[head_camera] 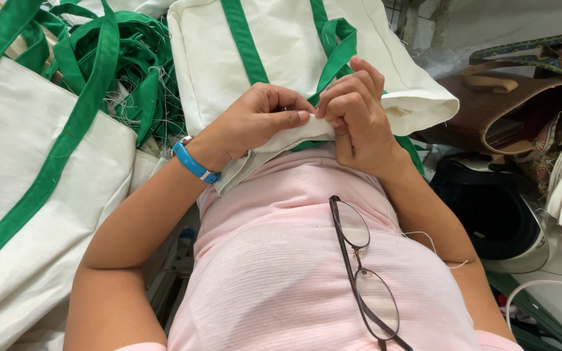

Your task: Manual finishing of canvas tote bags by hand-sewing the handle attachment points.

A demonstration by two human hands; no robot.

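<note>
- The left hand (255,120) is pinching the folded top edge of a cream canvas tote bag with green cotton straps (294,52); the grip is narrow, with thumb and fingers pressing the cloth.
- The right hand (357,114) is meeting it at the same edge, knuckles up, with its grip closing on the cream fabric just beside a green strap loop.
- The bag is lying in front of the person's chest, with its lower edge resting against a pale pink ribbed shirt (281,260).
- A bright blue wristband (193,166) is sitting on the left wrist.
- Thin dark-framed glasses (362,273) are hanging from the shirt.
- On the left, another cream canvas bag with a green band (27,182) is lying flat, and a heap of loose green straps with frayed threads (134,71) is piling behind it.
- On the right, a brown leather handbag with a patterned woven strap (515,104) is standing open, and near it, lower down, a black helmet with a pale rim (495,214) is resting.
- A white wall (515,19) is showing in the top right.
</note>
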